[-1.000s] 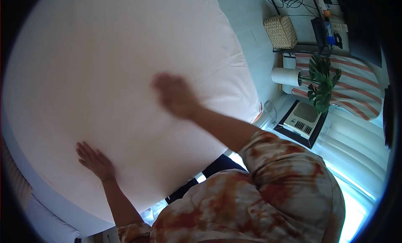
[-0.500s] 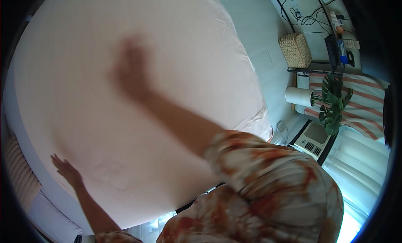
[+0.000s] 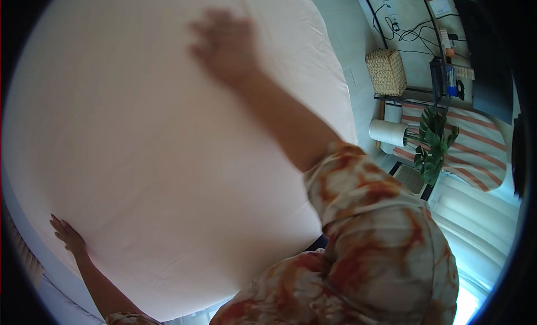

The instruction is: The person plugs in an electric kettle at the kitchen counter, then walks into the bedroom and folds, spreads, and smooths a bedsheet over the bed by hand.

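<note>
A pale pink fitted sheet (image 3: 156, 157) covers a wide mattress and fills most of the view. My left hand (image 3: 68, 235) is at its lower left edge, fingers stretched out and apart, with nothing held. Over the upper middle of the sheet is my right hand (image 3: 226, 48), smeared by motion. Its fingers look spread and no object shows in it. Whether the right palm touches the cloth, I cannot tell. The sheet looks mostly smooth, with light creases along its right edge.
Beyond the bed's right side stand a woven basket (image 3: 386, 73) on a dark-framed shelf, a plant in a white pot (image 3: 387, 132) and a striped cushion (image 3: 475, 143). Loose cables (image 3: 411, 31) hang above the basket. Pale curtains (image 3: 470, 218) hang at the lower right.
My right hand has swept up and to the right over the sheet. My left hand has shifted slightly left and down. The view has moved a little, and the sheet's right side shows fewer creases.
</note>
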`<state>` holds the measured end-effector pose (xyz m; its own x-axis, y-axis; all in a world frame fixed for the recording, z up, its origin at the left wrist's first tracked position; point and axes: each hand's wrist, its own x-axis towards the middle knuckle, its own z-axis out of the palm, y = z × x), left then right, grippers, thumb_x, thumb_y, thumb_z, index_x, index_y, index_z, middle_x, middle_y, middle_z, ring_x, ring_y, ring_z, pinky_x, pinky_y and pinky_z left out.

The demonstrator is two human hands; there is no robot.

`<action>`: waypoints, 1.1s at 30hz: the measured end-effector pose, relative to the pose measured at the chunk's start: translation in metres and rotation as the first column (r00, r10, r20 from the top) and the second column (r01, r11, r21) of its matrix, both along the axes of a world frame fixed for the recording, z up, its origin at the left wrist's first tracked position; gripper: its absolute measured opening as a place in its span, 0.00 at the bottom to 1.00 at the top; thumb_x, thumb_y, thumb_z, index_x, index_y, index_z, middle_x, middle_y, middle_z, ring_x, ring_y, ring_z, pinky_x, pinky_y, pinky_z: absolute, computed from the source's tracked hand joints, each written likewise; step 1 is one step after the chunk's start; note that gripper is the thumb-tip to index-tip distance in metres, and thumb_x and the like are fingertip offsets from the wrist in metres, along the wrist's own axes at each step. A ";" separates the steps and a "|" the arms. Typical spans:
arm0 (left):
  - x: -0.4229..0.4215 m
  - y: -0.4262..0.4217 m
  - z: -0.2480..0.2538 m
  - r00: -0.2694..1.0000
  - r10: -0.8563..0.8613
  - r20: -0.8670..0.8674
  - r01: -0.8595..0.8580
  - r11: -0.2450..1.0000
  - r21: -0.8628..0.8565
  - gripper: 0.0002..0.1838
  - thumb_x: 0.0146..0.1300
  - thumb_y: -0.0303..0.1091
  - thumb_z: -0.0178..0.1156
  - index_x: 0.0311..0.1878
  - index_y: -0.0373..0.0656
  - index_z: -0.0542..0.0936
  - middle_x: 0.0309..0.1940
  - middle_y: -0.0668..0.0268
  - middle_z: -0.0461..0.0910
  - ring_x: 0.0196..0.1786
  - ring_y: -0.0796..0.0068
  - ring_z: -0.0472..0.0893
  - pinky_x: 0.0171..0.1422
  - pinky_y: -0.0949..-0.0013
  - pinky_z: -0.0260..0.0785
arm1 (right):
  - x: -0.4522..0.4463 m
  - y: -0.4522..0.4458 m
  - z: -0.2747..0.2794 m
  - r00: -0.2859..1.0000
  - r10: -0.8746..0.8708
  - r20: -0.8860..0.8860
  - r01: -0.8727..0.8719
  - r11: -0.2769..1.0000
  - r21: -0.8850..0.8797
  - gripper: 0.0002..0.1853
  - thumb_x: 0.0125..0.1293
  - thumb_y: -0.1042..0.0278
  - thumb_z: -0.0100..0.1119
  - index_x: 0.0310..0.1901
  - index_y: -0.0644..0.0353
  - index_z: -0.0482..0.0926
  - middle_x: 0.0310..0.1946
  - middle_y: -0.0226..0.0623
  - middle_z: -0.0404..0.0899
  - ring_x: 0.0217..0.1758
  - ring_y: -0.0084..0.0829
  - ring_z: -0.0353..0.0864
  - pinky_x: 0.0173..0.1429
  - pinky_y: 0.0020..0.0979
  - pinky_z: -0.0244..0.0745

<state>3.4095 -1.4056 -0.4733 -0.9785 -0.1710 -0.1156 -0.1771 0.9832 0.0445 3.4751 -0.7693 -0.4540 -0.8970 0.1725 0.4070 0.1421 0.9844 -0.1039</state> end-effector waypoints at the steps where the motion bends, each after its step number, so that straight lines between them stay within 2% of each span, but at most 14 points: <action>1: -0.001 0.001 -0.004 1.000 -0.003 -0.020 0.003 1.000 -0.010 0.36 0.63 0.70 0.22 0.72 0.70 0.43 0.74 0.72 0.36 0.73 0.43 0.38 0.60 0.20 0.32 | 0.013 0.043 -0.004 0.997 -0.079 0.024 0.079 0.997 -0.009 0.26 0.63 0.43 0.48 0.61 0.42 0.70 0.65 0.37 0.62 0.70 0.43 0.56 0.65 0.55 0.51; 4: 0.006 0.010 -0.008 0.999 -0.002 -0.043 0.001 0.999 -0.037 0.35 0.64 0.69 0.22 0.72 0.69 0.42 0.74 0.72 0.36 0.73 0.43 0.38 0.61 0.21 0.32 | 0.059 0.119 0.002 0.937 -0.332 0.105 0.321 0.941 0.110 0.29 0.65 0.38 0.40 0.64 0.39 0.64 0.69 0.39 0.55 0.72 0.42 0.52 0.69 0.52 0.47; 7: 0.000 0.014 -0.006 0.999 -0.009 -0.052 0.006 0.998 -0.064 0.34 0.65 0.67 0.22 0.72 0.68 0.42 0.74 0.70 0.37 0.73 0.44 0.39 0.62 0.22 0.32 | 0.088 0.178 0.007 0.899 -0.413 0.150 0.435 0.882 -0.181 0.30 0.64 0.36 0.37 0.65 0.36 0.64 0.70 0.34 0.54 0.74 0.41 0.47 0.70 0.56 0.40; 9: -0.012 -0.018 -0.017 0.998 -0.029 -0.053 0.024 0.997 -0.078 0.34 0.65 0.66 0.23 0.72 0.67 0.42 0.74 0.69 0.37 0.74 0.45 0.40 0.63 0.23 0.33 | 0.102 0.203 0.023 0.566 -0.617 0.546 0.767 0.637 -0.075 0.29 0.66 0.36 0.34 0.66 0.33 0.62 0.70 0.36 0.52 0.73 0.46 0.47 0.69 0.57 0.42; 12: -0.040 -0.050 -0.030 0.908 -0.411 -0.075 0.403 0.909 -0.109 0.34 0.66 0.64 0.28 0.73 0.63 0.41 0.74 0.65 0.37 0.74 0.48 0.41 0.63 0.24 0.36 | 0.112 0.204 0.024 0.606 -0.775 0.178 0.788 0.615 -0.006 0.28 0.67 0.38 0.34 0.66 0.37 0.62 0.70 0.41 0.53 0.73 0.52 0.46 0.68 0.58 0.44; 14: -0.036 -0.010 -0.014 0.942 -0.334 -0.042 0.316 0.920 -0.230 0.36 0.66 0.64 0.30 0.73 0.61 0.41 0.74 0.64 0.37 0.74 0.50 0.42 0.63 0.24 0.38 | 0.101 0.158 0.011 0.809 -0.575 0.123 0.587 0.802 -0.114 0.24 0.69 0.54 0.40 0.63 0.55 0.64 0.68 0.45 0.55 0.70 0.52 0.51 0.65 0.59 0.47; 17: -0.019 0.080 0.016 0.977 -0.208 -0.040 0.173 0.893 -0.415 0.39 0.65 0.65 0.34 0.73 0.58 0.41 0.74 0.62 0.37 0.75 0.53 0.42 0.63 0.25 0.41 | 0.103 -0.030 0.016 0.994 -0.019 0.107 0.044 0.969 -0.242 0.24 0.68 0.53 0.40 0.62 0.55 0.65 0.68 0.44 0.54 0.73 0.49 0.46 0.67 0.62 0.42; 21: 0.105 0.271 0.079 0.844 -0.522 -0.125 0.528 0.849 0.026 0.40 0.63 0.66 0.37 0.73 0.56 0.46 0.74 0.59 0.39 0.75 0.53 0.40 0.65 0.28 0.38 | 0.134 -0.038 0.036 0.968 0.206 0.144 -0.111 0.865 -0.490 0.22 0.67 0.54 0.39 0.60 0.49 0.70 0.68 0.42 0.57 0.73 0.46 0.48 0.70 0.57 0.41; 25: 0.217 0.338 0.096 0.710 -0.703 0.035 0.700 0.710 0.077 0.36 0.65 0.60 0.40 0.72 0.54 0.49 0.74 0.57 0.40 0.75 0.50 0.38 0.68 0.31 0.34 | 0.203 0.119 0.027 0.921 -0.367 0.131 0.384 0.912 -0.147 0.22 0.69 0.50 0.36 0.61 0.41 0.68 0.68 0.36 0.58 0.71 0.39 0.52 0.68 0.56 0.45; 26: 0.244 0.347 0.100 0.623 -0.772 0.125 0.771 0.633 0.068 0.35 0.65 0.56 0.44 0.72 0.55 0.50 0.73 0.56 0.40 0.75 0.49 0.37 0.68 0.32 0.33 | 0.226 0.157 0.018 0.878 -0.423 0.223 0.472 0.842 -0.261 0.23 0.69 0.47 0.35 0.63 0.39 0.66 0.69 0.35 0.55 0.72 0.38 0.51 0.70 0.57 0.42; 27: 0.271 0.353 0.098 0.494 -0.860 0.127 0.861 0.505 0.069 0.34 0.63 0.52 0.48 0.71 0.53 0.55 0.73 0.55 0.41 0.75 0.49 0.37 0.68 0.31 0.32 | 0.249 0.187 0.042 0.679 -0.435 0.592 0.721 0.549 -0.424 0.25 0.68 0.45 0.35 0.65 0.38 0.62 0.71 0.34 0.51 0.73 0.43 0.48 0.70 0.60 0.39; 28: 0.299 0.366 0.103 0.460 -0.873 0.162 0.874 0.477 0.094 0.33 0.62 0.51 0.50 0.69 0.53 0.58 0.73 0.54 0.41 0.75 0.49 0.38 0.67 0.30 0.32 | 0.275 0.206 0.021 0.455 -0.601 0.657 0.852 0.508 -0.125 0.26 0.68 0.44 0.35 0.67 0.38 0.59 0.71 0.33 0.49 0.73 0.48 0.48 0.69 0.62 0.40; 30: 0.348 0.395 0.117 0.392 -0.895 0.213 0.888 0.429 0.168 0.31 0.61 0.50 0.52 0.66 0.53 0.63 0.73 0.54 0.43 0.74 0.46 0.38 0.67 0.29 0.31 | 0.315 0.201 0.016 0.428 -0.678 0.598 0.801 0.591 0.096 0.26 0.71 0.46 0.28 0.66 0.45 0.60 0.67 0.40 0.57 0.69 0.56 0.53 0.68 0.60 0.44; 33: 0.413 0.425 0.126 0.208 -0.956 0.208 0.901 0.270 0.340 0.28 0.59 0.49 0.53 0.64 0.55 0.67 0.72 0.56 0.46 0.74 0.46 0.40 0.66 0.28 0.31 | 0.327 0.113 0.032 0.818 -0.523 0.239 0.572 0.699 -0.429 0.27 0.69 0.46 0.37 0.66 0.45 0.59 0.71 0.38 0.49 0.73 0.43 0.45 0.70 0.57 0.41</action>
<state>3.8225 -0.9809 -0.3477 -0.3138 0.8755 -0.3676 0.8318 0.4401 0.3382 3.8019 -0.6567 -0.4224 -0.6119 0.7882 0.0660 0.6735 0.5630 -0.4790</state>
